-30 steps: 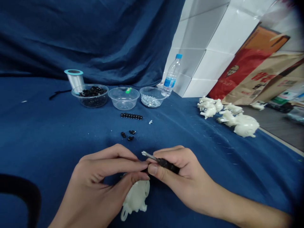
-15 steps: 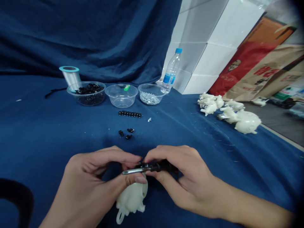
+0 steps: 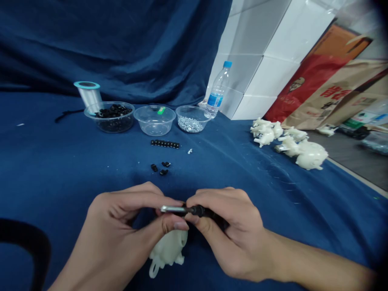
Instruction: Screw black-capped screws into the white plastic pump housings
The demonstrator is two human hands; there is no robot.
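Note:
My right hand (image 3: 233,230) is closed round a screwdriver (image 3: 177,209) with a black handle; its metal shaft points left across the fingertips of my left hand (image 3: 130,226). Thumb and fingers of the left hand pinch a small black part, mostly hidden behind the shaft and fingers. Under the left hand lies a cream-white plastic piece (image 3: 168,251), rounded, with a loop at its lower end; the hand covers its top. Beyond the hands are a few loose black clips (image 3: 163,172), a row of black pieces (image 3: 165,144) and some small screws (image 3: 190,151).
At the back stand a bowl of black parts (image 3: 115,126), a clear bowl (image 3: 155,128), a bowl of screws (image 3: 191,126), a wire spool (image 3: 88,97) and a water bottle (image 3: 216,97). White plastic pieces (image 3: 312,155) lie right, before paper bags (image 3: 318,95) and white boxes (image 3: 257,81).
The screwdriver has turned slightly, its tip shifting up and to the right. Both hands stay close together, and the view has shifted a little.

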